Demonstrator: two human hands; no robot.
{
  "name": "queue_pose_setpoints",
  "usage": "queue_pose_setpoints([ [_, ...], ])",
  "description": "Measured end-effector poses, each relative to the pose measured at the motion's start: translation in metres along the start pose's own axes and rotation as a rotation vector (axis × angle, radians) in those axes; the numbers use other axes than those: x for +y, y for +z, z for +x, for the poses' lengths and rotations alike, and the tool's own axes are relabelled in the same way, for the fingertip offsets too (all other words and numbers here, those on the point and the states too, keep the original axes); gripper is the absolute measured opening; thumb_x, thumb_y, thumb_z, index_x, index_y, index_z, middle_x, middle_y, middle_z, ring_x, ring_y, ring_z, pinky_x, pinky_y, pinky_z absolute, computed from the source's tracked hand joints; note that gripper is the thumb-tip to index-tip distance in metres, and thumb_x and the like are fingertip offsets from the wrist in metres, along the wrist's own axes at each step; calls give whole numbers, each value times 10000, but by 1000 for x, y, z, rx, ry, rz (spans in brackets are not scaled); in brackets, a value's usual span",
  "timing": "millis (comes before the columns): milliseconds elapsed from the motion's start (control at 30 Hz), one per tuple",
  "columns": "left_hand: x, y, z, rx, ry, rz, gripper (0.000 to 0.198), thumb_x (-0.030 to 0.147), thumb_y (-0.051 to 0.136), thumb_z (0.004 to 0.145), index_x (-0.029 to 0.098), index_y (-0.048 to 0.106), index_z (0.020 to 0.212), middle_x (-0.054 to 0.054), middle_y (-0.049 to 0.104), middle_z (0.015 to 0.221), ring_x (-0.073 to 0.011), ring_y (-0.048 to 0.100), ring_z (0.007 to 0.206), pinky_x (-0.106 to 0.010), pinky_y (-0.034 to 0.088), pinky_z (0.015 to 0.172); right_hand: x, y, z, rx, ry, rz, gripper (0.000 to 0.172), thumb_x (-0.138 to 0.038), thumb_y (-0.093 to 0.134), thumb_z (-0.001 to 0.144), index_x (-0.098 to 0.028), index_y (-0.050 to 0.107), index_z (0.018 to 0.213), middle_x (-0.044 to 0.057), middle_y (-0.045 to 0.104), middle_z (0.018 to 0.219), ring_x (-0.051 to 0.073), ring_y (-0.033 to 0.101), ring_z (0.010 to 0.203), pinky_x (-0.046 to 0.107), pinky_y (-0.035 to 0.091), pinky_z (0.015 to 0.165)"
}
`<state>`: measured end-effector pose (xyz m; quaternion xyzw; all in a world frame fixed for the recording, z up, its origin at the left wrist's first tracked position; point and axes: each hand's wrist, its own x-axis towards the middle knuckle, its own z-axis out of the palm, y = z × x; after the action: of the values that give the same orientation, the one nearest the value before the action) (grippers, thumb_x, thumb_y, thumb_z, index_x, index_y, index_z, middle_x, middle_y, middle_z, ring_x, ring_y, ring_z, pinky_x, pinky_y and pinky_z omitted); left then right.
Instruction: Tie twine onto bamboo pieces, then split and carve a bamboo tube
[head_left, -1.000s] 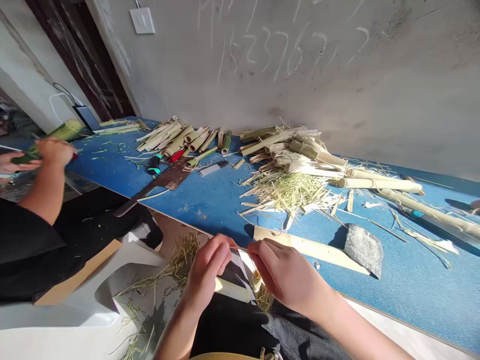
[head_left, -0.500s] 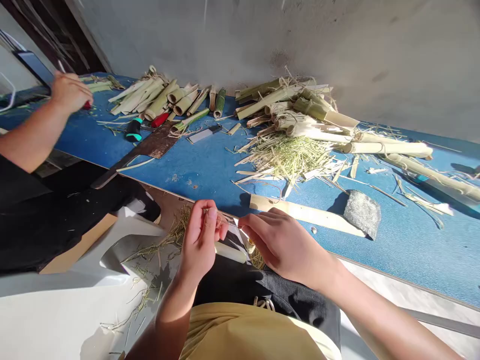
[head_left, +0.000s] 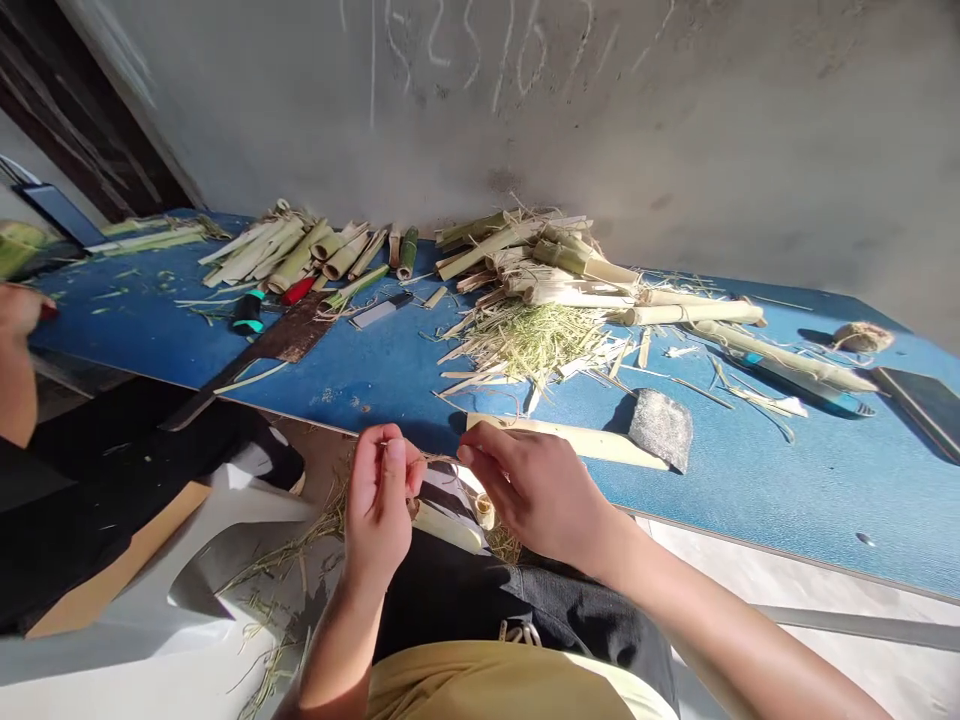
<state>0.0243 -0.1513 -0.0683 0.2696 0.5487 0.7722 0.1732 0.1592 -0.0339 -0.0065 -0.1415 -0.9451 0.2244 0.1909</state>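
Observation:
My left hand [head_left: 381, 500] is closed, thumb pressed against the curled fingers, on a thin brown string [head_left: 439, 459]. The string runs across to my right hand [head_left: 536, 490], whose fingers pinch its other end. Both hands are over my lap, just off the near edge of the blue table [head_left: 397, 370]. Below the string, a pale bamboo piece [head_left: 448, 528] lies on my lap, with a short cut bamboo end [head_left: 484, 512] beside it. Part of the string is hidden inside my fingers.
A flat bamboo strip [head_left: 570, 440] lies under a grey stone block [head_left: 661, 428]. Bamboo shavings [head_left: 544, 340] and split bamboo [head_left: 525, 260] are heaped behind. A large cleaver [head_left: 289, 335] rests to the left. A co-worker's hand [head_left: 19, 310] is at far left.
My hands have moved slightly apart, and more of the string shows between them. The view has tilted up and turned right. The co-worker's hand has shifted toward the left edge.

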Motion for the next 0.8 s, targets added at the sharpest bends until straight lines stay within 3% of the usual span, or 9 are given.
queue_pose_setpoints([
  [133,4,2,-8,-128,-34,-17,312,528,653,997,227,574,1029,51,527,711,-99,490,624,-199,419,582,4,-3,-3,1,-70,51,176,-238,482,1099,-191,617,996,28,705,827,145,592,694,262,344,639],
  [300,13,5,-16,-260,-123,91,409,510,706,950,232,607,1233,23,597,802,-142,568,743,-234,486,710,7,-4,-7,38,-136,76,153,-241,486,1097,-184,603,1017,33,700,828,152,592,701,263,371,645],
  [400,15,3,-14,-418,-93,240,313,499,628,1005,197,691,1060,-14,631,814,-159,574,762,-242,471,706,8,-8,-7,24,-180,50,146,-207,463,1089,-180,580,1005,49,688,859,161,587,729,276,386,668],
  [467,13,0,-12,-472,-67,299,352,501,567,1037,187,688,935,-25,633,797,-161,566,748,-245,449,683,8,-11,-7,4,-195,11,130,-192,463,1078,-183,569,1003,57,684,881,167,587,752,281,392,685],
  [633,12,1,-8,-463,-64,335,381,541,611,1005,179,706,931,0,599,739,-141,511,680,-243,399,623,7,-22,-1,-138,-257,-96,134,-146,478,1063,-192,548,958,47,659,894,158,559,745,275,375,665],
  [800,18,2,-2,-354,-69,339,385,534,646,979,169,762,941,-27,658,752,-166,557,726,-258,421,647,7,-33,7,-230,-333,-216,95,-143,492,1077,-176,579,1053,54,654,946,149,554,701,284,374,636],
])
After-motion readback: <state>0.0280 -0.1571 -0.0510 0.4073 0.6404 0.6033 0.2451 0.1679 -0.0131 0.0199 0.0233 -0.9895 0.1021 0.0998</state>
